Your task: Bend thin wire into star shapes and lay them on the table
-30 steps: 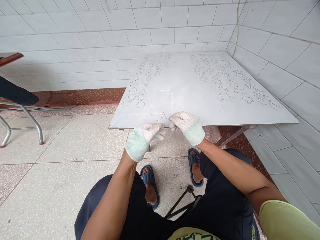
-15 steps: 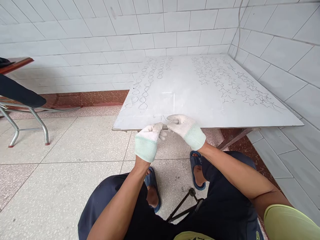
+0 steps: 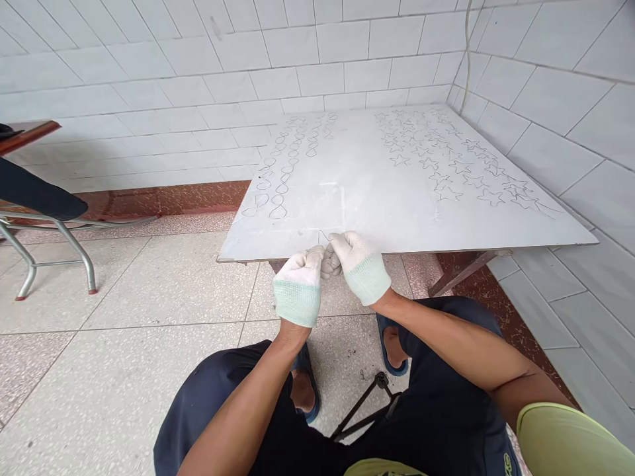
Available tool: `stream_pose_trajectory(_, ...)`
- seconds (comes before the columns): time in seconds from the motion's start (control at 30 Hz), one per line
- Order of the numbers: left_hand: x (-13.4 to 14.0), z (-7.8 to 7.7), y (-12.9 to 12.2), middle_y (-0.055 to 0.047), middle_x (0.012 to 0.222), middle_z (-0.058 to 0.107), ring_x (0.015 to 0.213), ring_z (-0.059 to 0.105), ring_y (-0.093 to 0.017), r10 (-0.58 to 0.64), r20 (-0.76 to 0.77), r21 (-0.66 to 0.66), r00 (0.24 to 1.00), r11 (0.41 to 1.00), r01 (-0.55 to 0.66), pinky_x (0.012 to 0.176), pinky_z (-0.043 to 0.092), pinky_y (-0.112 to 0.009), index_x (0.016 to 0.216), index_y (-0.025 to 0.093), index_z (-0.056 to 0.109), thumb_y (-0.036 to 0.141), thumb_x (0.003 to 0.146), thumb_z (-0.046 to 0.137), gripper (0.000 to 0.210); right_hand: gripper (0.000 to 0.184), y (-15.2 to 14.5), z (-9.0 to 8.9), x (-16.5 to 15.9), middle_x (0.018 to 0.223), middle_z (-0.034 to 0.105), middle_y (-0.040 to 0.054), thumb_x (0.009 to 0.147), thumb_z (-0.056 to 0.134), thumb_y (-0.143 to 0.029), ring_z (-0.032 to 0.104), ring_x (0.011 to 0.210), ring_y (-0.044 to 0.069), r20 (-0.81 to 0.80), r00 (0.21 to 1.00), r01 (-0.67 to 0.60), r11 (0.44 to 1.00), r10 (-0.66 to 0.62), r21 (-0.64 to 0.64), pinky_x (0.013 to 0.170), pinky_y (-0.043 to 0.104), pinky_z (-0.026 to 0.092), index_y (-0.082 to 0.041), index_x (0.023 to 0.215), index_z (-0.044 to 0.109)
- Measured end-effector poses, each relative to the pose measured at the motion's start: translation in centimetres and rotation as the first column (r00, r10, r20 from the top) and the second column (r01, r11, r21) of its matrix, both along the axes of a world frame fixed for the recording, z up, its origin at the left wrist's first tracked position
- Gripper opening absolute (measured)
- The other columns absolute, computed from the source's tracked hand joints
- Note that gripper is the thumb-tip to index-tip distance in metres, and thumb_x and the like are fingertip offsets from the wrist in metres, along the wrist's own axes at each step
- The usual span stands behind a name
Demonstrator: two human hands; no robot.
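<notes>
A thin dark wire (image 3: pixel 324 233), bent to a point, sticks up from between my gloved fingers at the near edge of the white tabletop (image 3: pixel 387 205). My left hand (image 3: pixel 303 268) pinches it low down, thumb and fingers pressed together. Close against it, my right hand (image 3: pixel 351 254) is closed on the same wire from the right side. Both wear white knit gloves with pale green cuffs. The fingertips hide the lower part of the wire.
Several wire stars (image 3: pixel 449 194) lie in rows on the right of the tabletop, and several figure-eight wire loops (image 3: pixel 278 206) on the left. Tiled walls stand behind and right. A metal-legged stool (image 3: pixel 74 254) is at far left, a black folding stand (image 3: pixel 381 381) between my feet.
My right hand has closed its fingers and moved left and slightly down, against my left hand. The wire's tip leans a little differently. The view has shifted slightly.
</notes>
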State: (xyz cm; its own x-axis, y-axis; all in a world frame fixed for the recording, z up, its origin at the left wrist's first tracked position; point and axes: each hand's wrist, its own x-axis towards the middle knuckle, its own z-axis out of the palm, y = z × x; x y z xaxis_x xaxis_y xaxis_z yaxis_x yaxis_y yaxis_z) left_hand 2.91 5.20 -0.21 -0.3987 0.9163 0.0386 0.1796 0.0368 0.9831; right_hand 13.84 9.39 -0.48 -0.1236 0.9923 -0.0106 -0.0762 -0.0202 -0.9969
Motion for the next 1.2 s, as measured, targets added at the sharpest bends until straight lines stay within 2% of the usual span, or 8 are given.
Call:
stream_pose_trajectory(0.17,0.3,-0.1,0.3,-0.002,0.065,0.067,0.056,0.060,-0.016,-0.027,0.008,0.035,1.000,0.999,0.027,0.051,0.042,-0.028,0.068,0.023,0.057,0.055,0.095,0.061,0.043,0.025,0.5,0.6,-0.5,0.053,0.052,-0.0057,0.096,0.060,-0.039,0.053,0.049,0.012,-0.086,0.996,-0.027,0.999,0.023,-0.037,0.050,0.026,0.045,-0.023,0.077,0.062)
stream_pose_trajectory(0.3,0.0,-0.4,0.7,-0.001,0.062,0.061,0.054,0.056,-0.016,-0.019,0.021,0.081,1.000,0.997,0.017,0.053,0.043,-0.029,0.072,0.024,0.058,0.068,0.100,0.051,0.053,0.023,0.5,0.7,-0.8,0.054,0.052,-0.0058,0.095,0.061,-0.038,0.053,0.051,0.013,-0.089,0.996,-0.005,1.000,0.007,0.025,0.054,0.027,0.047,-0.023,0.078,0.063)
stream_pose_trajectory(0.47,-0.3,-0.5,1.5,0.001,0.054,0.049,0.049,0.047,-0.014,0.052,0.024,0.126,0.998,0.991,-0.054,0.054,0.040,-0.030,0.062,0.025,0.047,0.072,0.103,0.042,0.062,0.027,0.1,0.9,-1.4,0.058,0.058,-0.0039,0.096,0.062,-0.042,0.057,0.057,0.013,-0.078,0.997,-0.005,0.994,0.014,0.113,0.063,0.028,0.050,-0.023,0.077,0.062)
stream_pose_trajectory(0.63,-0.6,-0.3,2.4,0.003,0.052,0.048,0.048,0.045,-0.013,0.029,0.187,0.155,0.982,0.986,-0.058,0.052,0.039,-0.029,0.064,0.025,0.047,0.073,0.102,0.044,0.062,0.028,0.2,1.3,-2.3,0.054,0.057,-0.0044,0.098,0.059,-0.040,0.057,0.052,0.014,-0.118,0.993,-0.001,0.998,0.009,0.066,0.059,0.028,0.048,-0.024,0.075,0.058)
stream_pose_trajectory(0.8,-1.0,-0.4,2.6,0.002,0.051,0.047,0.050,0.047,-0.014,0.005,0.139,0.172,0.990,0.985,-0.029,0.056,0.042,-0.029,0.060,0.025,0.048,0.072,0.103,0.042,0.064,0.031,0.7,0.7,-2.5,0.053,0.059,-0.0033,0.098,0.059,-0.042,0.058,0.051,0.014,-0.104,0.995,0.008,0.999,-0.002,0.051,0.056,0.028,0.046,-0.023,0.073,0.058)
stream_pose_trajectory(0.97,-1.0,-0.7,2.2,0.002,0.052,0.046,0.049,0.044,-0.013,0.050,0.161,0.188,0.986,0.979,-0.080,0.055,0.038,-0.029,0.060,0.025,0.047,0.068,0.103,0.047,0.061,0.033,0.5,0.3,-2.6,0.050,0.057,-0.0048,0.098,0.060,-0.044,0.055,0.047,0.013,-0.108,0.994,-0.017,0.999,0.023,0.049,0.055,0.027,0.045,-0.024,0.072,0.058)
stream_pose_trajectory(1.2,-1.0,-1.5,2.5,0.003,0.051,0.044,0.047,0.041,-0.014,0.039,0.223,0.179,0.974,0.981,-0.080,0.052,0.038,-0.030,0.064,0.027,0.043,0.078,0.101,0.037,0.064,0.033,0.4,0.2,-2.8,0.049,0.056,-0.0048,0.097,0.059,-0.045,0.053,0.045,0.012,-0.123,0.991,-0.046,0.998,0.050,0.035,0.052,0.027,0.044,-0.023,0.072,0.058)
